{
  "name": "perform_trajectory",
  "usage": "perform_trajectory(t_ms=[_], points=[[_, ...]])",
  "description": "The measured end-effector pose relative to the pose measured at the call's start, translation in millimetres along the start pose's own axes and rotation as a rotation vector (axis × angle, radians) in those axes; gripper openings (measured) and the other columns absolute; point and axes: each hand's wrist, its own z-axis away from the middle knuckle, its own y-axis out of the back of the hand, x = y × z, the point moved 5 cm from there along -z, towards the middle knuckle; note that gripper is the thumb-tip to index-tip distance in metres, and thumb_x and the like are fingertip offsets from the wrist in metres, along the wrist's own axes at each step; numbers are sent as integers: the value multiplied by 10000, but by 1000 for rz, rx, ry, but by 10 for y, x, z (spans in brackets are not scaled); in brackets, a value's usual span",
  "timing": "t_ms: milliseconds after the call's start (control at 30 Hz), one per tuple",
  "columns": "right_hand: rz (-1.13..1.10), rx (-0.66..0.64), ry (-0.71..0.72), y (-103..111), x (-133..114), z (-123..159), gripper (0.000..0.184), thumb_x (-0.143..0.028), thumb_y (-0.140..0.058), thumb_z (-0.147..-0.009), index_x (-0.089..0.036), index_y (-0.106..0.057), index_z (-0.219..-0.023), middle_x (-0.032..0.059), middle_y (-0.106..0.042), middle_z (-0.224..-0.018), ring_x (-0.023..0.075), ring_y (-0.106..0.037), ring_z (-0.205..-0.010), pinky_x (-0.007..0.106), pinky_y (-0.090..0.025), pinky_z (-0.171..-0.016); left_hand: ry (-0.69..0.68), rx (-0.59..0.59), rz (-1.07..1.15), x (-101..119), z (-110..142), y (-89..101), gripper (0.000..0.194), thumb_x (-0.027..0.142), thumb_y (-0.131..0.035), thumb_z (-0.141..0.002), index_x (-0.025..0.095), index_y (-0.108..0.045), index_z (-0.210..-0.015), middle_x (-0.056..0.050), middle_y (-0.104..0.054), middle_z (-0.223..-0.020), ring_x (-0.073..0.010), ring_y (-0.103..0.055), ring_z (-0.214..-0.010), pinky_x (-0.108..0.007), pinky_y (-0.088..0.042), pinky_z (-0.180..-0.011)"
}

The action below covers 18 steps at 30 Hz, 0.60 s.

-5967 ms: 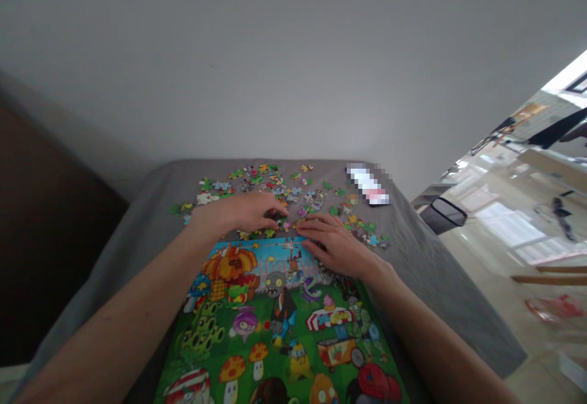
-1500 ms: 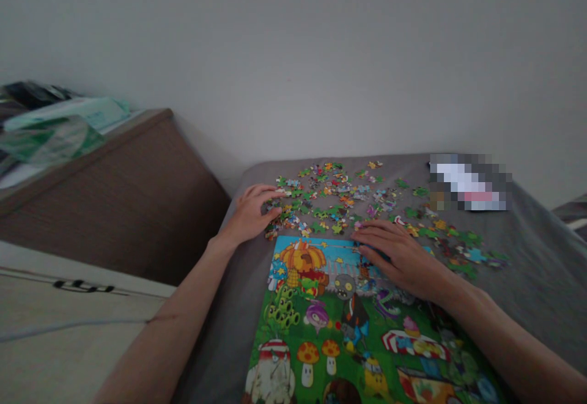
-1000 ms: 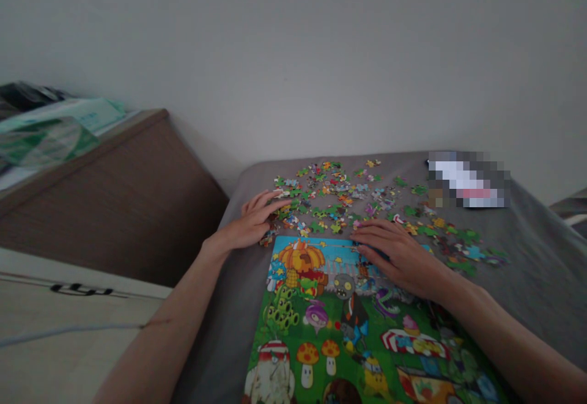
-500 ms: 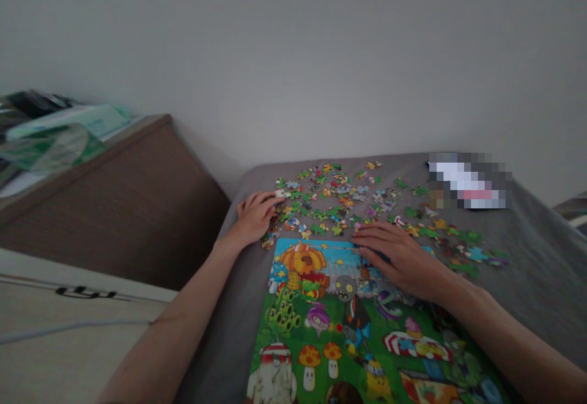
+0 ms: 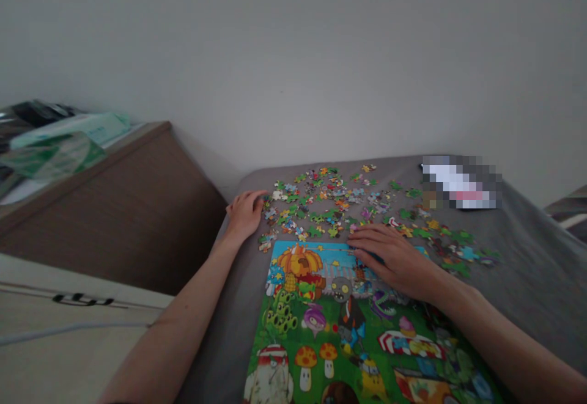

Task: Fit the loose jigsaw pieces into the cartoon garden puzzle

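Left hand (image 5: 245, 214), loosely curled and half open, at the near-left edge of the scatter, with fingertips just beside the pieces and nothing visible in its grip. Right hand (image 5: 389, 260), flat and palm-down with fingers close together, lying across the top edge of a rectangular cartoon jigsaw picture (image 5: 312, 324); no held piece in sight, though anything under the palm would be hidden. That picture lying flat, its long side running toward the wearer, with a blue sky, a green lawn, orange-capped mushrooms and a grey-faced zombie. Many small multicoloured loose jigsaw pieces (image 5: 316, 208), mostly green, orange and blue, spread beyond its top edge and off to the right, a few almost touching the right fingertips. All of it on a soft grey fabric bed cover (image 5: 527, 282). Near the far right corner, a flat pixelated object (image 5: 461, 183), too blurred to identify. To the left, a brown wooden panel (image 5: 105, 227) topped by a green-and-white plastic package (image 5: 57, 154). Behind, a plain white wall (image 5: 284, 55).
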Motion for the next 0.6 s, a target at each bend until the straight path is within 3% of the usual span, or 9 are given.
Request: perform_trajectory(t_ms=[233, 333, 400, 500, 600], points=[[26, -23, -1, -7, 6, 1, 301, -285, -481, -1057, -225, -732, -1213, 80, -761, -1242, 271, -649, -1251, 544, -507, -1094, 11, 17, -11, -29, -85, 12, 330, 359, -479, -1019, 275, -736, -1208, -113, -699, -1327, -365, -604, -1252, -601, -439, -1033], [14, 17, 35, 102, -123, -37, 294, -249, -489, -1048, -233, -710, -1240, 80, -761, -1230, 254, -663, -1219, 514, -523, -1074, 21, 48, -32, 7, -144, 1, 344, 388, -471, -1013, 279, -745, -1189, -116, -701, -1314, -365, -615, -1231, -586, -445, -1023], [-33, 90, 135, 278, -395, -91, 288, -187, -478, -1034, -236, -707, -1201, 70, -773, -1171, 217, -691, -1137, 449, -555, -1022, 29, 69, -43, 39, -182, -6, 349, 392, -463, -1010, 281, -745, -1183, -115, -706, -1295, -356, -623, -1217, -561, -453, -1018], [-153, 184, 363, 574, -1033, -172, 235, -130, -511, -984, -209, -694, -1108, 50, -778, -1063, 165, -697, -990, 338, -585, -898, 34, 82, -54, 79, -220, -10, 363, 386, -438, -1010, 275, -744, -1171, -117, -714, -1266, -353, -630, -1195, -540, -462, -1006], [-170, 101, 618, 603, -1656, -191, 200, -334, -518, -1044, -299, -712, -1006, -42, -778, -1089, 103, -685, -975, 234, -570, -892, 38, 77, -56, 100, -237, -8, 389, 371, -407, -1015, 264, -740, -1185, -130, -703, -1269, -364, -613, -1198, -549, -454, -1008]])
